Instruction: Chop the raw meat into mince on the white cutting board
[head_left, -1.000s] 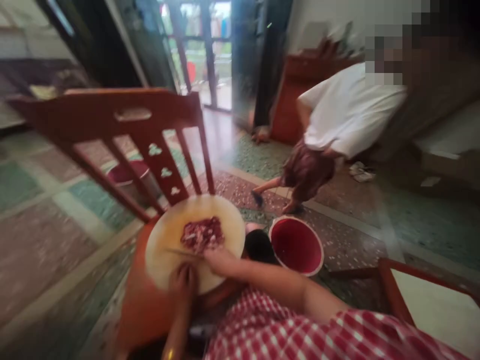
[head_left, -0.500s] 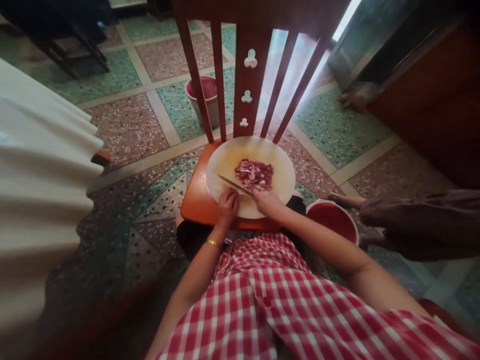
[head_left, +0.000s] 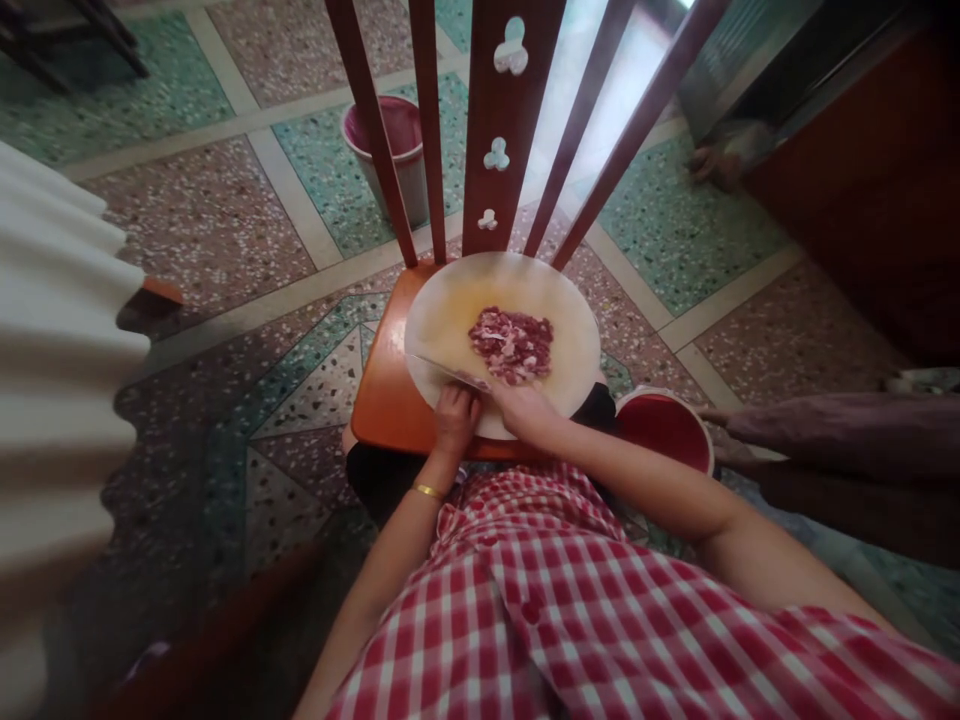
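A round, pale cutting board point(head_left: 574, 300) rests on the seat of a wooden chair in front of me. Chopped red meat point(head_left: 514, 345) lies in a heap at its middle. My right hand point(head_left: 525, 412) is closed around the handle of a knife point(head_left: 442, 369), whose blade points left across the near part of the board. Just below the blade, my left hand point(head_left: 456, 412) sits at the board's near edge with its fingers curled. Whether anything is under those fingers is hidden.
The wooden chair point(head_left: 386, 385) has a slatted back beyond the board. A bucket point(head_left: 405, 180) stands on the floor behind it, and a red-lined bucket point(head_left: 664, 430) at right. Another person's leg point(head_left: 825, 435) reaches in from the right. A pale cloth point(head_left: 60, 380) hangs at left.
The knife has shifted left and a little nearer, with its blade now flatter over my left hand. The view has tilted slightly down. The person's leg at right has moved.
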